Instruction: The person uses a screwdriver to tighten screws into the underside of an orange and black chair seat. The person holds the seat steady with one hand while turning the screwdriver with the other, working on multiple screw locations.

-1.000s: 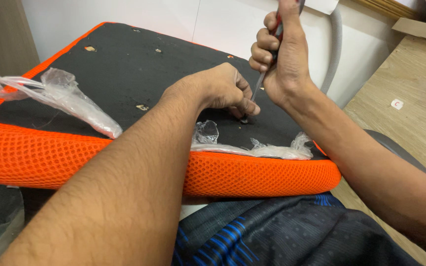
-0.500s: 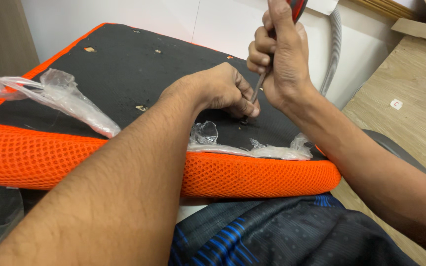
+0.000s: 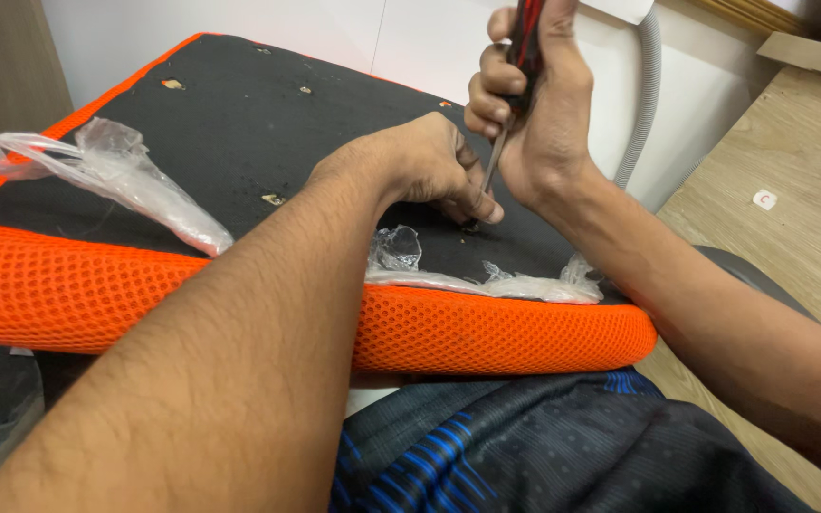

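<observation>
An upturned chair seat [image 3: 239, 133] with a black underside and orange mesh edge [image 3: 486, 332] rests across my lap. My right hand [image 3: 539, 104] is closed around a red and black screwdriver handle [image 3: 525, 38], held upright, its metal shaft [image 3: 489, 176] pointing down at the black underside. My left hand [image 3: 425, 166] lies on the black surface, fingertips pinched around the screwdriver's tip, where a small screw spot [image 3: 470, 228] shows. Whether the fingers hold a screw is hidden.
Crumpled clear plastic wrap [image 3: 116, 176] hangs over the seat's left edge, more plastic [image 3: 486, 280] along the near edge. Small screw holes [image 3: 273, 199] dot the black underside. A grey corrugated hose [image 3: 646, 95] runs down the white wall; light wooden board [image 3: 781, 209] at right.
My right hand has shifted slightly on the handle, showing more of its red grip. My left hand stays pinched at the tip.
</observation>
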